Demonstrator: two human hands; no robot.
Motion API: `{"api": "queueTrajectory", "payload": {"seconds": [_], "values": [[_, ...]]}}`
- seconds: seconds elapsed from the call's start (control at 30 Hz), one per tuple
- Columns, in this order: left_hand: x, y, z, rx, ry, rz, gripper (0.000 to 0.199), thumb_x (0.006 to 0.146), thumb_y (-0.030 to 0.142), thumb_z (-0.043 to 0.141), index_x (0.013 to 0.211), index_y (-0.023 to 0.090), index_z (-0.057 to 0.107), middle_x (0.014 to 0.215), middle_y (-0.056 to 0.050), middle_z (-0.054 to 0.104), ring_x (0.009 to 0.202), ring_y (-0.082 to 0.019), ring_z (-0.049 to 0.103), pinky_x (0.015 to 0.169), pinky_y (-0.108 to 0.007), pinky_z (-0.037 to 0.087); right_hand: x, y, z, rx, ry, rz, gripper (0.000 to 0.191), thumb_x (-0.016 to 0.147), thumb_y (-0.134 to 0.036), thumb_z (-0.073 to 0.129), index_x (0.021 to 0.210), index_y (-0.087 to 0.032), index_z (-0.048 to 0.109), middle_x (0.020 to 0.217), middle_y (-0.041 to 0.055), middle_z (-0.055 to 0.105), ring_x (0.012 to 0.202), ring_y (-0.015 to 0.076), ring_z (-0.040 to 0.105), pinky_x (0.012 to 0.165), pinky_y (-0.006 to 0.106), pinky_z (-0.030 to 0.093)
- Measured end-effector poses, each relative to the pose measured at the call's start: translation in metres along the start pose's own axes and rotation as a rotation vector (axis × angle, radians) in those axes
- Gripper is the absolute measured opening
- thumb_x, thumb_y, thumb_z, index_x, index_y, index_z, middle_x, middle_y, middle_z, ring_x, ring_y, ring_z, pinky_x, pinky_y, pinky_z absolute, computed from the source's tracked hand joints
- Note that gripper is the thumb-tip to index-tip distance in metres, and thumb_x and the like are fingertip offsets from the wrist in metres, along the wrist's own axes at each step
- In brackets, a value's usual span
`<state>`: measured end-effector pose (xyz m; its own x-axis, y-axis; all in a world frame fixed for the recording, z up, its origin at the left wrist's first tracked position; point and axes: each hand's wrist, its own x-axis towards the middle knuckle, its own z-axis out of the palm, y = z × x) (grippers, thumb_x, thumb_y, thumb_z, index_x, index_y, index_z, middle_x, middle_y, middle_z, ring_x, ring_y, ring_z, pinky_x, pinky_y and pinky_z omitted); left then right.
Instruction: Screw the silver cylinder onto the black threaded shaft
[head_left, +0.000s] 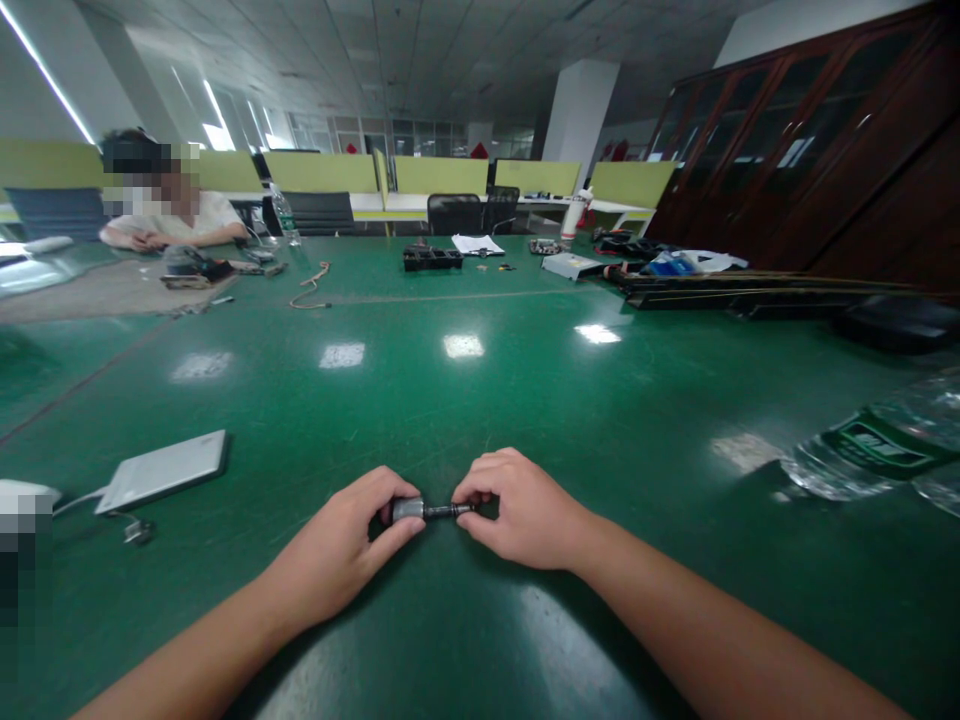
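Low over the green table (375,400), both hands meet at a small metal part, a silver cylinder (409,508) with a thin dark shaft (439,511) coming out of its right end. My left hand (341,535) is closed around the cylinder, thumb in front and fingers behind. The thumb and fingers of my right hand (525,510) pinch the far right end of the shaft. The part lies level, left to right. Its exact kind does not show, and its two ends are partly hidden by my fingers.
A white power bank (165,472) with a cable lies to the left. Clear water bottles (862,450) lie at right. Farther back are a black tray (433,258), papers (478,245), a silver box (571,265) and long dark rails (690,290). Another person (176,205) sits at far left.
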<state>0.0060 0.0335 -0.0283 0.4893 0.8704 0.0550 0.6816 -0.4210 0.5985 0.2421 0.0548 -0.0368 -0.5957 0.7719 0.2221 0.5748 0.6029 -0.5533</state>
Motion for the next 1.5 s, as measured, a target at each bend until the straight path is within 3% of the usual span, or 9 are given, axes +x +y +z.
{"api": "queueTrajectory", "payload": {"seconds": [0.2,0.43,0.9,1.07,1.27,1.5], "values": [[-0.001,-0.001,0.000,0.004,0.008,-0.008,0.019,0.096,0.036,0.053,0.103,0.021,0.062,0.088,-0.002,0.063,0.077,-0.018,0.058,0.070,-0.028,0.046,0.000,0.012,-0.014,0.006,-0.050,0.085,0.011,0.074,-0.016,0.070,0.083,-0.019,0.075,0.073,0.0005,0.066,0.068,0.0132,0.058,0.066,0.026,0.043],[-0.001,0.001,-0.001,-0.006,0.001,-0.026,0.018,0.096,0.036,0.053,0.102,0.021,0.062,0.088,-0.002,0.062,0.078,-0.019,0.059,0.072,-0.030,0.046,0.000,0.019,-0.020,0.084,-0.060,0.097,0.012,0.074,-0.017,0.072,0.085,-0.019,0.077,0.077,0.0009,0.066,0.069,0.0124,0.059,0.064,0.024,0.043],[-0.001,-0.001,0.001,-0.023,-0.045,0.076,0.017,0.094,0.029,0.058,0.109,0.023,0.061,0.099,-0.003,0.062,0.088,-0.020,0.058,0.080,-0.031,0.046,0.005,-0.004,0.011,0.197,0.005,0.034,0.023,0.074,-0.012,0.075,0.095,-0.020,0.075,0.082,0.0006,0.071,0.074,0.0132,0.063,0.075,0.026,0.045],[0.000,-0.002,0.002,-0.017,-0.046,0.066,0.016,0.095,0.030,0.057,0.108,0.022,0.063,0.099,-0.003,0.062,0.088,-0.020,0.059,0.079,-0.031,0.047,0.004,-0.006,0.010,0.156,-0.007,0.029,0.019,0.077,-0.017,0.074,0.096,-0.020,0.074,0.083,0.0007,0.071,0.077,0.0141,0.062,0.076,0.027,0.043],[-0.003,-0.002,0.004,0.024,-0.036,0.133,0.019,0.095,0.032,0.059,0.112,0.025,0.064,0.106,-0.003,0.065,0.098,-0.022,0.059,0.088,-0.034,0.045,0.001,-0.013,0.009,0.033,-0.072,-0.027,0.018,0.092,-0.031,0.061,0.099,-0.022,0.075,0.091,0.0031,0.071,0.090,0.0170,0.061,0.084,0.033,0.039],[-0.002,0.000,0.004,0.045,-0.046,0.110,0.018,0.096,0.033,0.057,0.110,0.025,0.065,0.104,-0.003,0.065,0.095,-0.021,0.060,0.085,-0.034,0.046,0.003,-0.014,0.012,0.007,-0.067,-0.014,0.013,0.086,-0.028,0.069,0.095,-0.020,0.075,0.088,0.0026,0.072,0.088,0.0170,0.061,0.081,0.032,0.038]]}}
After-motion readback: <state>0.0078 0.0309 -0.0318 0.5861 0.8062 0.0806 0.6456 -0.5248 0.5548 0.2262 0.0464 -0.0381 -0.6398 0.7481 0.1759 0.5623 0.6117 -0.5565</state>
